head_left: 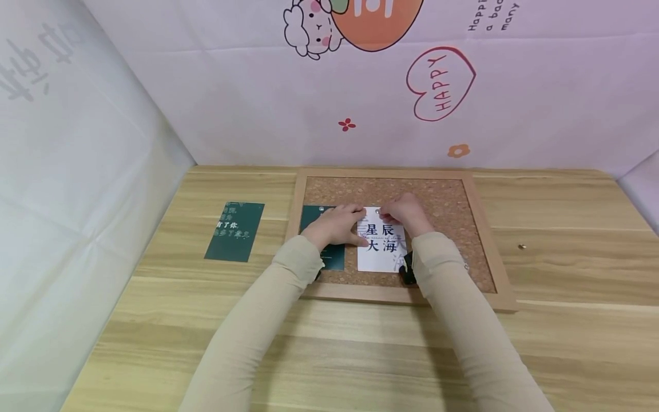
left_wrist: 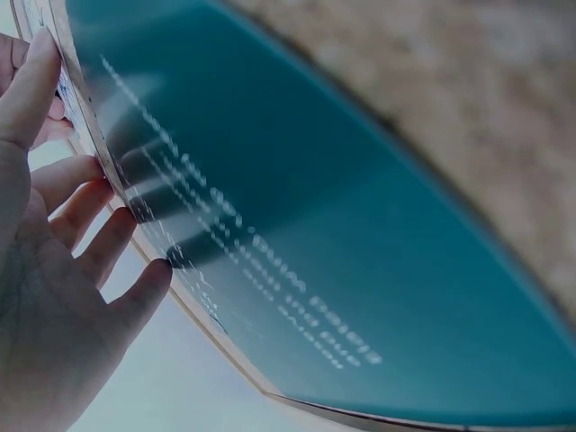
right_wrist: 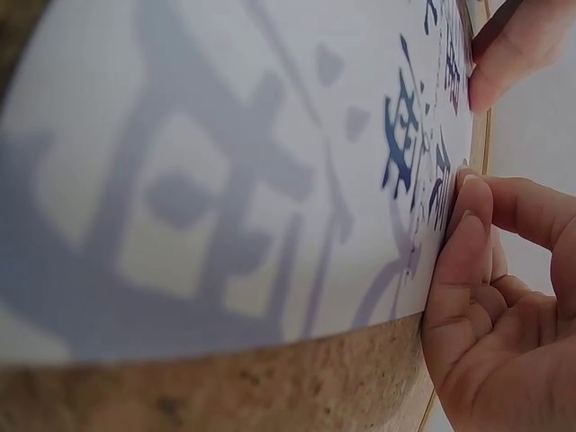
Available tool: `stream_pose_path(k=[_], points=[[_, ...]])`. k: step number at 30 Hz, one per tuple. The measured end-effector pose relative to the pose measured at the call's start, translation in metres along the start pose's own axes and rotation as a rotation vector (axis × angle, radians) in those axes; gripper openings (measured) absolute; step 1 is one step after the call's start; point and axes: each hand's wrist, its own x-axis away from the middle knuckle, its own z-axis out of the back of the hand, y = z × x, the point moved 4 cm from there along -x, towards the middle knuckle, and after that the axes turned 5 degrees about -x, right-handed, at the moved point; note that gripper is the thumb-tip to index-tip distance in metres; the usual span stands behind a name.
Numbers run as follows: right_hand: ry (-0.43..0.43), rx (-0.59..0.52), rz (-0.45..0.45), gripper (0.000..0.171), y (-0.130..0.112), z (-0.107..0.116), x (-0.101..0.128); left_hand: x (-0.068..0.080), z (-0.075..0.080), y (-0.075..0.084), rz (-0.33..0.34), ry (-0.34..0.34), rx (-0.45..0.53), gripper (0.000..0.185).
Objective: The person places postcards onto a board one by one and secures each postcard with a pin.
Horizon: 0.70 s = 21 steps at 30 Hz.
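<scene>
The left hand (head_left: 334,224) lies flat, fingers straight, pressing the white card (head_left: 382,252) on the cork board (head_left: 453,200), right of a green card (head_left: 329,257). The right hand (head_left: 407,214) pinches a pin (head_left: 377,212) at the card's far edge. Risk: card slips w/ uneven pressure, so pin goes in crooked.

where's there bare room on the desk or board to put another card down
Bare cork lies right of the white card, bare table beyond the frame but for one small pin. Crowded: both hands at the white card, dark card beside it.
</scene>
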Motion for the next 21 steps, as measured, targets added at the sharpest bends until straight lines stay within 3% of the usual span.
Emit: stream_pose_path(k=[21], points=[[-0.019,0.032,0.017,0.021,0.0003,-0.001,-0.003,0.0003,-0.0003,-0.0009,-0.006,-0.002,-0.006,0.084]])
